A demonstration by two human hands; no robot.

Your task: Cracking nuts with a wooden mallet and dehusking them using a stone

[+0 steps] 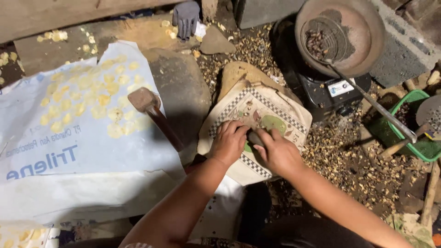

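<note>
My left hand and my right hand meet over a patterned cloth that covers a stone. Both hands pinch a small dark object between their fingertips; I cannot tell what it is. A wooden mallet with a long dark handle rests on a large flat stone just left of the cloth, untouched.
A white plastic sheet with several flattened yellow discs lies at left. A round pan with a wire strainer of dark seeds sits on a black stove at upper right. A green basket stands at right. Husks litter the ground. A grey glove lies at top.
</note>
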